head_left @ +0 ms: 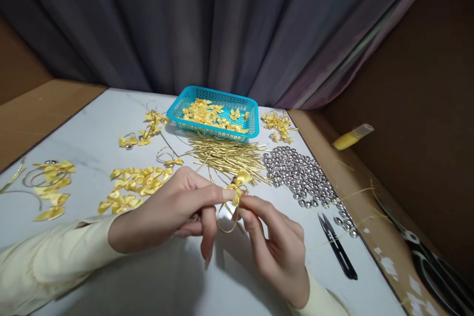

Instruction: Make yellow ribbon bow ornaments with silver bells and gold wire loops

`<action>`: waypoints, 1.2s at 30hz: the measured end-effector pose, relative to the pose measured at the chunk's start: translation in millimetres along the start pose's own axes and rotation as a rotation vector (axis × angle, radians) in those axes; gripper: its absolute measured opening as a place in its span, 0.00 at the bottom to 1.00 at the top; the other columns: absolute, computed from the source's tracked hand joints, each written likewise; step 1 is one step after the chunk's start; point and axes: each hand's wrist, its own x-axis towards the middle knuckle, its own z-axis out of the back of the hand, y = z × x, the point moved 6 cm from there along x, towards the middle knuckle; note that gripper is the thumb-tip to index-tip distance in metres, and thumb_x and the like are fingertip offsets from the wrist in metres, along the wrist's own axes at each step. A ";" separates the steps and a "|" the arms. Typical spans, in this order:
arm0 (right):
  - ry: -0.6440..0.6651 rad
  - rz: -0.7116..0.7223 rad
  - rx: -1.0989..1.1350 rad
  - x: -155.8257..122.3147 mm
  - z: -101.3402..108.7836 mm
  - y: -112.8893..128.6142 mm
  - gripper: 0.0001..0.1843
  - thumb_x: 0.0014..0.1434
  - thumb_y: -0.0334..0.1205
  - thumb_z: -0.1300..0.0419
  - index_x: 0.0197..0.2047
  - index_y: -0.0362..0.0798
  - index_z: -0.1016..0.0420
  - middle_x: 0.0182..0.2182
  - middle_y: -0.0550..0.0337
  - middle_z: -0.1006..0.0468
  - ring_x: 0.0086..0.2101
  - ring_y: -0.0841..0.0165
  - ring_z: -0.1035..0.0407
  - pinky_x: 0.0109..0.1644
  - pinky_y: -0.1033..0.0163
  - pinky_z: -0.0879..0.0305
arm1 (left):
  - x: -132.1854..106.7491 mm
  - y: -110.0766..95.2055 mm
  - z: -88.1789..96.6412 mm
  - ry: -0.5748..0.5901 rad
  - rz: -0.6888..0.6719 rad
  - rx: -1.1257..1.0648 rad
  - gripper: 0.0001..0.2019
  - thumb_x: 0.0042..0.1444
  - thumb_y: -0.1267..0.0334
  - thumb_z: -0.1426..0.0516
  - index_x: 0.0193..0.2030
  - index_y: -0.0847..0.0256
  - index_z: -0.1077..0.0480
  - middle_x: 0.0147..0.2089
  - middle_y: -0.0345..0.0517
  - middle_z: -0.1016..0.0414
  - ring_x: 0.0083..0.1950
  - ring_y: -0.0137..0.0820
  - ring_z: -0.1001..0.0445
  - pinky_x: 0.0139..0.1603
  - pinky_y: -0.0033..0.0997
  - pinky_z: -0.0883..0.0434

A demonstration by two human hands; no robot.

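Observation:
A small yellow ribbon bow (242,177) is held up over the middle of the table, with a gold cord (226,231) looping down below it. My left hand (177,207) pinches the bow between thumb and fingers from the left. From the right, the fingertips of my right hand (276,242) are pressed together on the cord just under the bow. A dark, shiny bit shows beside the bow, too small to make out. Behind both hands lies a pile of gold cord pieces (225,155).
A blue basket (255,118) holds loose bows. Bows lie in rows (138,180) at left; corded bows (144,131) sit farther back. Silver bells or beads (299,173) spread at right beside black thread snips (336,247). Large scissors (425,252) and a yellow tube (351,137) lie beyond the edge.

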 end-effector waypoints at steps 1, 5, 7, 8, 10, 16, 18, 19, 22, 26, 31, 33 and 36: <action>0.035 0.013 0.028 1.4 0.6 0.5 0.13 0.58 0.23 0.49 0.44 0.44 0.33 0.29 0.59 0.27 0.27 0.74 0.35 0.30 0.68 0.37 | -0.8 -2.6 1.0 0.005 -0.009 0.006 0.26 0.58 0.60 0.47 0.10 0.67 0.31 0.09 0.42 0.35 0.10 0.16 0.54 0.11 0.21 0.58; 0.118 0.078 0.081 2.6 2.8 0.7 0.14 0.57 0.21 0.48 0.44 0.44 0.32 0.29 0.57 0.27 0.27 0.71 0.37 0.28 0.65 0.38 | -3.6 -9.5 3.6 0.017 -0.039 0.060 0.25 0.58 0.62 0.47 0.11 0.66 0.29 0.08 0.41 0.36 0.10 0.17 0.53 0.11 0.21 0.58; 0.125 0.107 0.080 1.9 2.6 0.8 0.14 0.56 0.21 0.48 0.44 0.43 0.32 0.28 0.56 0.28 0.26 0.70 0.38 0.27 0.64 0.40 | -3.5 -9.5 3.0 0.036 -0.035 0.044 0.25 0.58 0.62 0.47 0.11 0.66 0.30 0.08 0.41 0.36 0.10 0.17 0.53 0.11 0.21 0.58; 0.123 0.122 0.078 1.7 2.1 1.2 0.14 0.56 0.21 0.48 0.43 0.43 0.32 0.27 0.56 0.28 0.26 0.70 0.39 0.26 0.64 0.41 | -3.1 -9.0 2.2 0.049 -0.030 0.020 0.25 0.58 0.62 0.47 0.11 0.67 0.30 0.08 0.42 0.35 0.10 0.17 0.54 0.11 0.22 0.58; 0.114 0.148 0.065 1.4 0.7 2.8 0.11 0.57 0.21 0.47 0.41 0.42 0.31 0.26 0.57 0.29 0.24 0.71 0.42 0.24 0.64 0.44 | -2.2 -7.4 0.1 0.076 -0.011 -0.029 0.25 0.59 0.63 0.48 0.11 0.67 0.30 0.09 0.42 0.34 0.10 0.17 0.54 0.11 0.22 0.58; 0.087 0.154 0.028 -1.7 -2.0 4.0 0.10 0.57 0.22 0.48 0.40 0.41 0.32 0.26 0.55 0.27 0.24 0.71 0.39 0.26 0.64 0.40 | -2.9 -4.5 -3.5 0.099 0.018 -0.086 0.25 0.59 0.62 0.47 0.12 0.67 0.31 0.09 0.41 0.35 0.09 0.16 0.55 0.11 0.22 0.58; 0.076 0.147 0.024 -3.4 -2.3 3.4 0.09 0.58 0.23 0.48 0.40 0.42 0.32 0.26 0.56 0.27 0.24 0.70 0.37 0.26 0.64 0.38 | -3.3 -4.0 -3.7 0.093 0.021 -0.069 0.25 0.59 0.61 0.47 0.11 0.67 0.31 0.09 0.41 0.36 0.09 0.16 0.55 0.11 0.21 0.58; 0.072 0.138 0.022 -3.8 -2.6 3.0 0.10 0.58 0.23 0.48 0.41 0.43 0.32 0.26 0.56 0.26 0.25 0.70 0.35 0.27 0.64 0.37 | -3.2 -3.7 -3.8 0.089 0.025 -0.056 0.25 0.59 0.60 0.47 0.11 0.67 0.32 0.08 0.41 0.36 0.09 0.16 0.54 0.11 0.21 0.58; 0.048 0.112 0.018 -3.6 -3.0 2.3 0.11 0.58 0.22 0.48 0.41 0.44 0.32 0.28 0.56 0.25 0.27 0.69 0.31 0.29 0.64 0.34 | -3.0 -3.8 -5.1 0.085 0.031 -0.031 0.26 0.58 0.58 0.46 0.10 0.67 0.32 0.08 0.41 0.37 0.09 0.17 0.54 0.10 0.21 0.56; 0.006 0.088 0.001 -1.3 -1.1 1.8 0.13 0.57 0.22 0.49 0.41 0.46 0.31 0.28 0.56 0.24 0.26 0.70 0.32 0.28 0.64 0.34 | -5.5 -6.4 -8.2 0.086 0.010 0.022 0.25 0.58 0.56 0.46 0.12 0.66 0.33 0.08 0.40 0.38 0.10 0.18 0.53 0.10 0.21 0.55; -0.075 0.035 0.054 0.0 5.0 -1.2 0.15 0.55 0.20 0.48 0.40 0.47 0.30 0.27 0.59 0.25 0.22 0.73 0.36 0.25 0.68 0.36 | -12.1 -6.4 -8.5 0.040 0.002 0.204 0.27 0.59 0.55 0.49 0.12 0.66 0.30 0.07 0.36 0.47 0.12 0.19 0.52 0.13 0.22 0.54; -0.089 0.026 0.046 -0.8 5.3 -1.6 0.16 0.54 0.19 0.49 0.39 0.46 0.30 0.27 0.59 0.26 0.23 0.74 0.36 0.26 0.68 0.37 | -13.4 -4.6 -9.2 0.051 0.015 0.246 0.29 0.60 0.53 0.50 0.12 0.66 0.29 0.08 0.37 0.48 0.12 0.19 0.51 0.14 0.23 0.54; -0.114 0.038 0.023 -2.3 4.9 -0.4 0.15 0.53 0.19 0.49 0.37 0.46 0.30 0.27 0.60 0.27 0.24 0.73 0.35 0.27 0.68 0.36 | -13.3 -1.9 -10.7 0.086 0.021 0.253 0.30 0.61 0.52 0.51 0.12 0.66 0.28 0.09 0.37 0.48 0.13 0.19 0.51 0.15 0.24 0.54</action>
